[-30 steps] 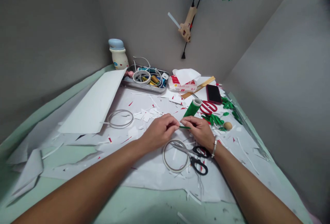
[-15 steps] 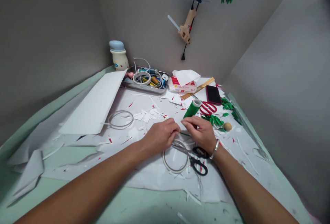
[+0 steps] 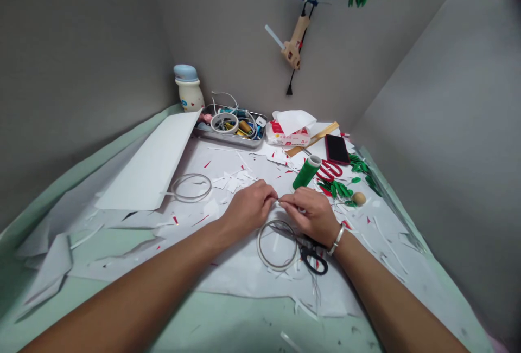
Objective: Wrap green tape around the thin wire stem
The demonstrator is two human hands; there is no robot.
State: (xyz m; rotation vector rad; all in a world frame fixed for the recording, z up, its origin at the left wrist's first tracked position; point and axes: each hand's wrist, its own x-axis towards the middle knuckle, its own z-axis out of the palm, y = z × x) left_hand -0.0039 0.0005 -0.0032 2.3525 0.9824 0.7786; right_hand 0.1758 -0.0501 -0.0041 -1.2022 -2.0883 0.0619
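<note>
A thin strip [image 3: 279,201], too small to make out clearly, is being held up just below and to the left of the green tape roll [image 3: 306,173]. The left hand [image 3: 248,207] is closing on it, its fingertips [image 3: 272,197] pinching one end. The right hand [image 3: 310,214] is curling around the other end, its fingers [image 3: 291,201] gripping tightly, and a silver bangle [image 3: 337,239] is circling that wrist.

Directly below the roll, black-handled scissors [image 3: 313,261] are lying with their blades hidden under the right hand, and a clear plastic loop [image 3: 278,244] is resting beside them. Another clear loop [image 3: 191,187] is lying well left of the roll, next to a white board [image 3: 142,160].

Just right of the roll, red-handled scissors [image 3: 329,170] are lying beside cut green leaves [image 3: 340,189] and a small wooden ball [image 3: 359,198]. Beyond the roll, a black phone [image 3: 337,149], a wooden ruler [image 3: 315,139] and a tissue pack [image 3: 290,129] are sitting near each other. Further left of these, a metal tray [image 3: 260,139] is holding tangled cables and tape, with a lidded bottle [image 3: 189,95] standing behind it. Above the roll, a hot glue gun [image 3: 292,46] is hanging on the wall.
</note>
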